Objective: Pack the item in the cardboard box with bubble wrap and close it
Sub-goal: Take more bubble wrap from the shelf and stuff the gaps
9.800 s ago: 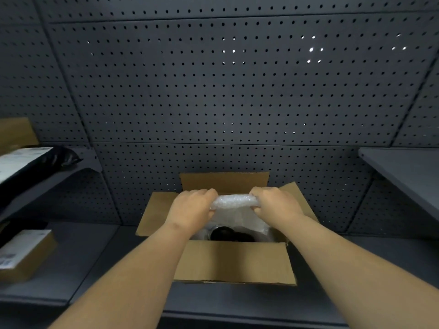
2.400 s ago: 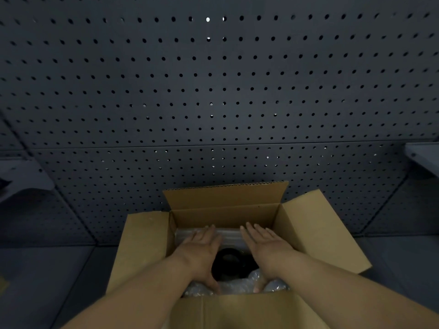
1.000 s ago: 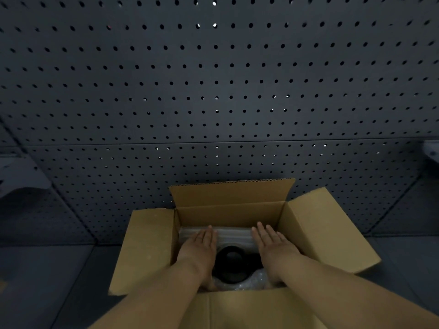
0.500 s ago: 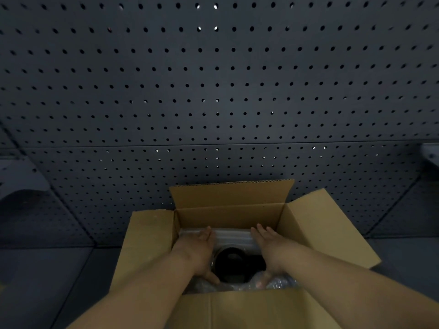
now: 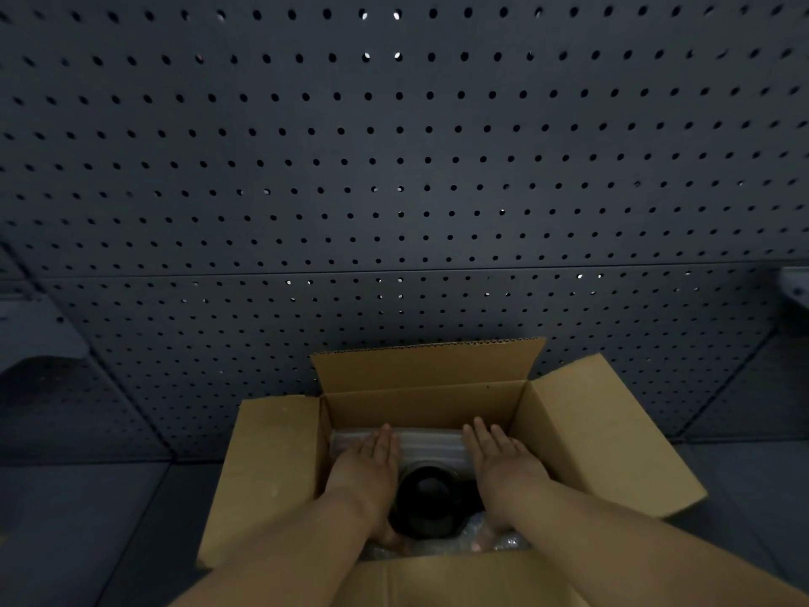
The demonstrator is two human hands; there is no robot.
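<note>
The cardboard box (image 5: 582,435) stands open on the grey shelf, all its flaps spread outward. Inside lies a round black item (image 5: 427,503) bedded in clear bubble wrap (image 5: 431,444). My left hand (image 5: 365,468) lies flat, palm down, inside the box just left of the item. My right hand (image 5: 503,464) lies flat the same way just right of it. Both hands have straight fingers pointing to the far wall and rest on the wrap. Crumpled wrap shows at the near wall too, below the item. The item's top is uncovered.
A dark perforated back panel (image 5: 402,168) rises right behind the box. Grey shelf surface (image 5: 79,519) spreads to the left and right of the box. Shelf edges show at the far left (image 5: 39,339) and far right (image 5: 794,291).
Over the last second my hands stayed flat beside the item, dipping and then sliding slightly forward again. About ten seconds ago they gripped a roll of bubble wrap above the box.
</note>
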